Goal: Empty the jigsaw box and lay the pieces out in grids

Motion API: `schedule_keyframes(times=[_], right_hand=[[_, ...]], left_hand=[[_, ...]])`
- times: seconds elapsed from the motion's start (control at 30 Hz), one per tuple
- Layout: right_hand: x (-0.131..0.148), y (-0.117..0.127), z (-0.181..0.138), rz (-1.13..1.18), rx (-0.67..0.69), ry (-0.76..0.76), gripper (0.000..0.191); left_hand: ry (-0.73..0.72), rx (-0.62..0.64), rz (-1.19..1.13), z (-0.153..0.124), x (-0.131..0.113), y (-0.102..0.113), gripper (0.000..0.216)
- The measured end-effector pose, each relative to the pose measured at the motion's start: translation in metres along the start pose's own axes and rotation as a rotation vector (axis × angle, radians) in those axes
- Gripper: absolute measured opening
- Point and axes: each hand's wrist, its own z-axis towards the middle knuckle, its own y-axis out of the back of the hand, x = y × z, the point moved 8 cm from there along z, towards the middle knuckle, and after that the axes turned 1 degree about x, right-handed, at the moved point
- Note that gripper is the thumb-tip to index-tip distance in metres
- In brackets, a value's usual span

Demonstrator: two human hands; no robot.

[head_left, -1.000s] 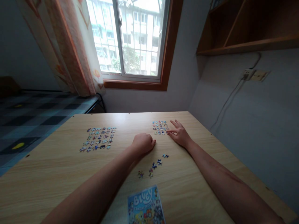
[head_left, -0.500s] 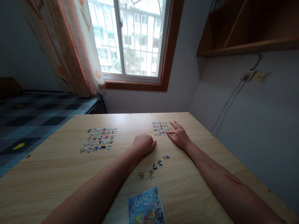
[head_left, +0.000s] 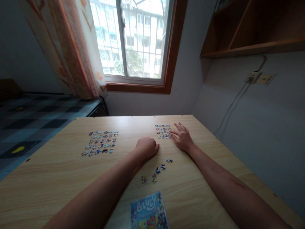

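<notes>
My right hand (head_left: 182, 136) lies at the right edge of a block of jigsaw pieces (head_left: 163, 131) set out in rows, its fingers spread and the fingertips at the outermost pieces. Curled on the bare wood, my left hand (head_left: 147, 147) rests just left of and nearer than that block; whatever its fingers may hold is hidden. Between my forearms, several loose jigsaw pieces (head_left: 163, 167) trail toward me. Closer still is a blue box (head_left: 149, 211) printed with "BLUEY", cut off by the bottom of the view.
A larger group of jigsaw pieces (head_left: 101, 142) is laid in rows on the left of the wooden table (head_left: 59, 171). Beyond the table stand a window (head_left: 143, 41) and a curtain (head_left: 78, 47). A bed (head_left: 43, 117) is at left, a wall shelf (head_left: 252, 47) at upper right.
My right hand's fingers have shifted slightly at the right edge of the block of pieces. My left hand stays where it was.
</notes>
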Motion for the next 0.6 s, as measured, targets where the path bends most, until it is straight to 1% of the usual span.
schedule_keyframes(times=[0.07,0.17,0.37,0.5,0.6], right_hand=[[-0.001,-0.006,0.0,-0.021,0.054,-0.036,0.036],[-0.001,-0.015,0.0,-0.032,0.136,-0.058,0.038],[-0.004,-0.021,0.0,-0.03,0.182,-0.062,0.042],[-0.002,-0.015,0.001,-0.015,0.164,-0.056,0.045],[0.001,-0.007,0.001,0.016,0.118,-0.041,0.038]], left_hand=[[-0.003,-0.011,0.004,0.0,0.0,0.001,0.054],[-0.004,-0.027,0.009,-0.001,-0.001,0.001,0.053],[-0.002,-0.024,0.002,0.0,-0.001,0.002,0.052],[0.005,-0.017,-0.014,0.001,-0.001,0.001,0.052],[0.005,-0.016,-0.016,0.001,-0.001,0.002,0.051]])
